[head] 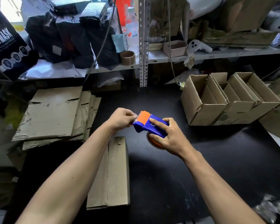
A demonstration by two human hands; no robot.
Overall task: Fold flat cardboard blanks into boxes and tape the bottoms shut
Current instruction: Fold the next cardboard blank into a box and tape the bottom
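Both hands are working over the middle of the black table [192, 167], holding a blue and orange tape dispenser [149, 124] clear of its surface. The right hand [166, 135] is wrapping the blue body, forefinger lying along the top and thumb underneath against the orange tape roll. The left hand [122, 118] is pinching at the serrated edge beside the orange guard, apparently picking up the loose tape end; the tape itself is too thin to make out.

To do this well, the left fingertips should be keeping off the teeth and drawing out a short, straight tab, while the right hand is steadying the dispenser so the roll turns freely.

A folded box [115, 172] is lying on the near table between the forearms, long and narrow, its flaps closed along a centre seam, plain brown and scuffed; whether that seam is already taped I cannot tell. A stack of flat cardboard blanks [55, 113] is sitting at the left, and several finished open boxes [217, 101] are standing at the far right.
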